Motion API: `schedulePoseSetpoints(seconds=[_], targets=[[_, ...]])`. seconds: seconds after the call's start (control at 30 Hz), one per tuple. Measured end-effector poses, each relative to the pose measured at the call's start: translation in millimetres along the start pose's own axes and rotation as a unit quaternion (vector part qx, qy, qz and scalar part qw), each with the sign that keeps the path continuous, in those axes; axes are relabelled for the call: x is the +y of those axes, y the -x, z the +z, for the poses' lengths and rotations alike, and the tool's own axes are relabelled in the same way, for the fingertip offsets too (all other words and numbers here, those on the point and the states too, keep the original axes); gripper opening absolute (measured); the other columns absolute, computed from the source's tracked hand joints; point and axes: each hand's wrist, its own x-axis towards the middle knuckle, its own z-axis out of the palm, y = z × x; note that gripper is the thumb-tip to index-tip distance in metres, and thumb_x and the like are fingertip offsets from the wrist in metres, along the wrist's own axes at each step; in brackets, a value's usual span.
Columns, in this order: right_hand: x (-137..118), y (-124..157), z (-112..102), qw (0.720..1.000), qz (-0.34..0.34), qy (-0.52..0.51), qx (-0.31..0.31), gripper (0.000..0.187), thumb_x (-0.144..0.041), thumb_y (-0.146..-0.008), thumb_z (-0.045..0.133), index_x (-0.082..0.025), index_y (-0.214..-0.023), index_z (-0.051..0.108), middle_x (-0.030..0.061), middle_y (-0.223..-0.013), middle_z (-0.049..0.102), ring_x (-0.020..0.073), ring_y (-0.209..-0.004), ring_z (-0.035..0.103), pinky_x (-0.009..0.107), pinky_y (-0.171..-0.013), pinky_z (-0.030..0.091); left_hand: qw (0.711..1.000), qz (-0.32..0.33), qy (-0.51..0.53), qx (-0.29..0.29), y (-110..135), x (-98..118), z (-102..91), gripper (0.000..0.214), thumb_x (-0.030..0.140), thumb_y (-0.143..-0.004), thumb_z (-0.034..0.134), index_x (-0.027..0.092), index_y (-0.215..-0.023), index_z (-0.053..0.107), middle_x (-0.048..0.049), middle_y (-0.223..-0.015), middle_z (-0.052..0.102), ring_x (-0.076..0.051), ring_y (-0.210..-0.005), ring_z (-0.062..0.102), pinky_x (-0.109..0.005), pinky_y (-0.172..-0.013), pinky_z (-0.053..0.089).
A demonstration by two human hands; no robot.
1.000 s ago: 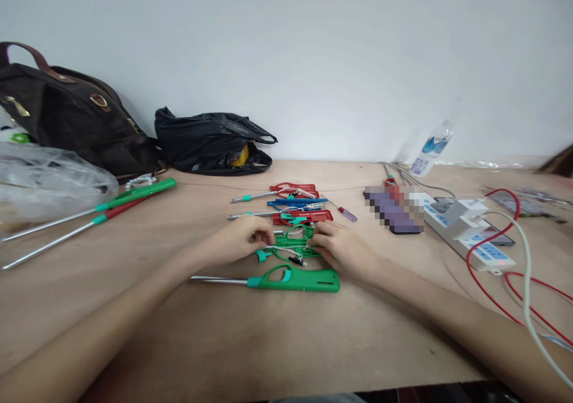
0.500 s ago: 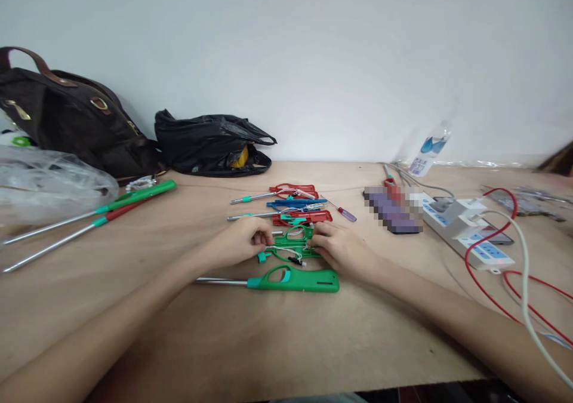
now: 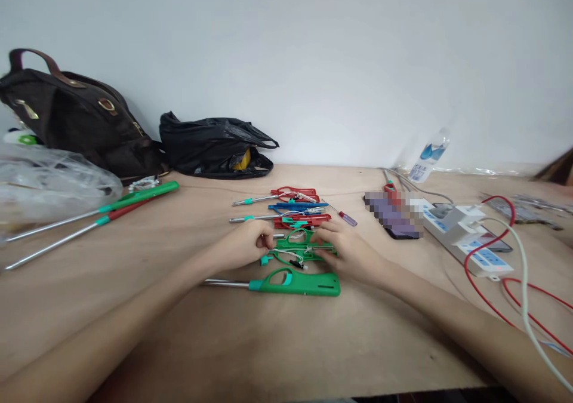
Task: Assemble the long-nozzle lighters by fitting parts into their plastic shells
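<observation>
Plain pale wall (image 3: 313, 45) fills the upper half of the frame, and a light wooden table (image 3: 277, 343) spans the lower half. Even, soft lighting throughout.

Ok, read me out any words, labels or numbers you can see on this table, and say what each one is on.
Nothing here can be read as text.
On the bottle: a blue label, print too blurred.
On the power strip: blue socket marks, too small.
On the pixelated patch: nothing legible.
On the open lighter at the left hand: no print seen.
</observation>
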Motion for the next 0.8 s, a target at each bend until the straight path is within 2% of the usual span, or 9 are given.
schedulePoseSetpoints(seconds=[0.1,0.23,0.53,0.7,0.8], targets=[[-8.8,1.3,3.2,1.0,-0.006,-0.015,-0.027,0.002,-0.017,-0.086,0.059,-0.018,-0.085,0.06,0.0051,-0.087,0.06,0.0198,-0.087,0.056,0.032,-0.074,0.046,1.0,0.002,-0.001,0.005,0.2,2.8,-0.6,0.009,0.011,-0.064,0.05,0.018,-0.063,0.056,0.0003,-0.068,0.064,-0.016,-0.063,0.057,-0.024,-0.056,0.039],[-16.3,2.2,12.4,0.999,-0.014,-0.011,-0.049,0.006,-0.021,-0.087,0.057,-0.017,-0.085,0.061,0.0048,-0.086,0.059,0.0193,-0.083,0.055,0.031,-0.07,0.043,1.0,-0.013,-0.006,0.006,-0.2,3.9,0.2,0.01,0.009,-0.063,0.051,0.018,-0.062,0.056,0.0009,-0.065,0.063,-0.015,-0.061,0.056,-0.023,-0.056,0.039],[-22.0,1.7,17.4,0.999,-0.003,-0.005,-0.046,0.01,-0.018,-0.087,0.052,-0.016,-0.083,0.061,0.0054,-0.084,0.059,0.0183,-0.08,0.054,0.03,-0.072,0.043,0.999,-0.013,-0.029,0.01,3.2,13.7,-0.5,0.011,0.007,-0.061,0.047,0.018,-0.061,0.05,0.0015,-0.064,0.058,-0.015,-0.063,0.052,-0.023,-0.056,0.034],[-22.2,0.1,16.0,0.999,0.021,-0.018,-0.031,0.004,-0.017,-0.083,0.056,-0.017,-0.081,0.059,0.0042,-0.082,0.058,0.0178,-0.078,0.054,0.029,-0.069,0.041,0.996,0.031,-0.086,0.014,3.7,8.7,3.5,0.011,0.007,-0.063,0.045,0.018,-0.065,0.048,0.0019,-0.064,0.054,-0.014,-0.061,0.049,-0.025,-0.054,0.03],[-17.7,-3.1,13.2,0.998,0.043,-0.044,-0.014,0.005,-0.02,-0.087,0.054,-0.017,-0.084,0.057,0.0035,-0.083,0.058,0.0176,-0.079,0.054,0.028,-0.068,0.04,0.993,0.045,-0.109,0.017,4.8,5.4,5.0,0.013,0.007,-0.064,0.045,0.018,-0.068,0.048,0.0015,-0.068,0.055,-0.015,-0.063,0.049,-0.025,-0.055,0.03]])
